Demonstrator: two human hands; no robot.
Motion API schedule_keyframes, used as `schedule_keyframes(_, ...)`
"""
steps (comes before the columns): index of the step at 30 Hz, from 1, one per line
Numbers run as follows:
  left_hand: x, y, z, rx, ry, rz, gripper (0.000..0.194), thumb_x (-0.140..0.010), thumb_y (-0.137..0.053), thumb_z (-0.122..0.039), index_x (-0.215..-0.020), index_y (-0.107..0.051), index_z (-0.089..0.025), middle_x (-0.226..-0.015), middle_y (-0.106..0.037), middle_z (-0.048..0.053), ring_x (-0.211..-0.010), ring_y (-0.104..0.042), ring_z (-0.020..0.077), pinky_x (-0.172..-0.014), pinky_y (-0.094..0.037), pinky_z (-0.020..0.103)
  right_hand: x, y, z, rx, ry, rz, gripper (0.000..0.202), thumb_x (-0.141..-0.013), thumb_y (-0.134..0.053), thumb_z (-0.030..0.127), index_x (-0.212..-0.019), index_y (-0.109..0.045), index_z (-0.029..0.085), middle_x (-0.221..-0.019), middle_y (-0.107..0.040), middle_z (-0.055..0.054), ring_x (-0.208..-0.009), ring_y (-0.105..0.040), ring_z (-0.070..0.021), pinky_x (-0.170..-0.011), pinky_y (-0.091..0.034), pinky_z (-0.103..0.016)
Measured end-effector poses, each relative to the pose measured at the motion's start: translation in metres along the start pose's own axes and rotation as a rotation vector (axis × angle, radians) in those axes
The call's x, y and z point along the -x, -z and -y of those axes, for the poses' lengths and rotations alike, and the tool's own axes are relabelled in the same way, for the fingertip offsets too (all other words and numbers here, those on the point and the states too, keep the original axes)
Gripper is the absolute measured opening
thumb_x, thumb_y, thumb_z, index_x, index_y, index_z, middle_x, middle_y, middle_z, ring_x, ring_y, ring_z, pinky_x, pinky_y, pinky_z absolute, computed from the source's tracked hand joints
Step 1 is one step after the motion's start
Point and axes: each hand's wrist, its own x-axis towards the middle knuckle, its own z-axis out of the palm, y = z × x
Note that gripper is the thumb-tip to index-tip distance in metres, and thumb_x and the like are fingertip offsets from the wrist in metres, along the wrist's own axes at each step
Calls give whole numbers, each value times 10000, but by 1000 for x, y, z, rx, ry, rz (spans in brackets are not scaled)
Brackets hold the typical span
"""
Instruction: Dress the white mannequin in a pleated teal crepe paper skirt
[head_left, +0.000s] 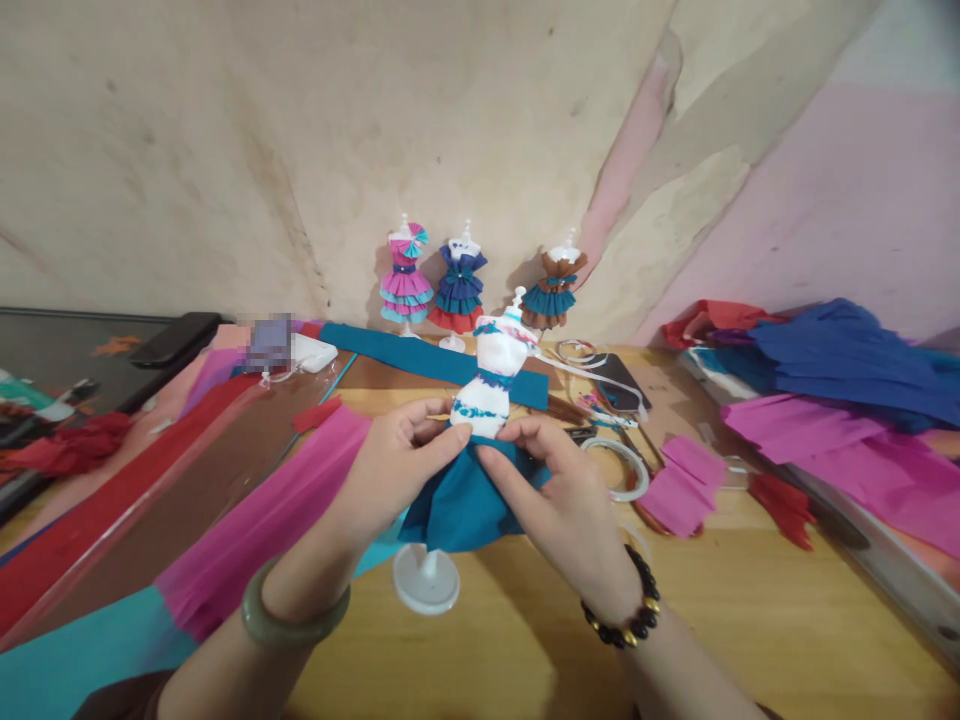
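Note:
A small white dress form (491, 385) leans slightly to the right in front of me, its round white base (426, 580) over the wooden table. Bits of teal and pink stuck to it show at the chest, waist and hips. Around its lower part hangs a teal crepe paper skirt (469, 500). My left hand (420, 450) pinches the skirt's upper edge on the left, thumb against the paper. On the right, my right hand (551, 480) pinches the same edge between thumb and fingers. The form's stem is mostly hidden under the skirt.
Three dressed mini forms, one in pink (405, 285), stand by the wall. A teal paper strip (405, 355) lies behind my hands. Tape roll (637, 470) and dark phone (619, 382) are right; folded blue paper (862, 360) is piled farther right. Magenta paper (262, 510) lies left.

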Motion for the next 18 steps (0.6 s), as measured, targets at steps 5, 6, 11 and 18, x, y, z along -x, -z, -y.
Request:
schedule_keyframes(5, -3, 3, 0, 66, -9, -21, 403, -743, -758, -366, -1060, -660, -136, -957, -780, 100, -867, -726, 248, -719, -549, 299, 1, 4, 3, 22, -36, 43, 194, -917, -594, 343, -1069, -575, 225, -994, -683, -58, -915, -666, -211, -832, -536, -366)
schedule_keyframes(6, -3, 3, 0, 72, -17, -22, 415, -741, -758, -369, -1067, -657, -133, -953, -779, 103, -856, -727, 250, -710, -548, 304, 1, 4, 3, 45, -23, 39, 211, -921, -587, 341, -1097, -570, 225, -1012, -674, -66, -932, -662, -219, -839, -537, -381)
schedule_keyframes(11, -3, 3, -2, -23, -102, -64, 381, -749, -755, -370, -1049, -659, -157, -1002, -774, 92, -895, -720, 241, -805, -541, 326, 4, 7, 11, 201, 225, 28, 344, -913, -601, 326, -1231, -513, 230, -1259, -562, -134, -1194, -546, -281, -979, -481, -487)
schedule_keyframes(18, -4, 9, -3, -56, -127, -147, 353, -739, -752, -368, -993, -637, -152, -913, -777, 73, -862, -714, 227, -758, -532, 303, 13, 11, 28, 337, 576, 274, 460, -798, -564, 101, -1249, -516, 176, -1367, -512, -153, -1362, -368, -345, -1090, -347, -596)
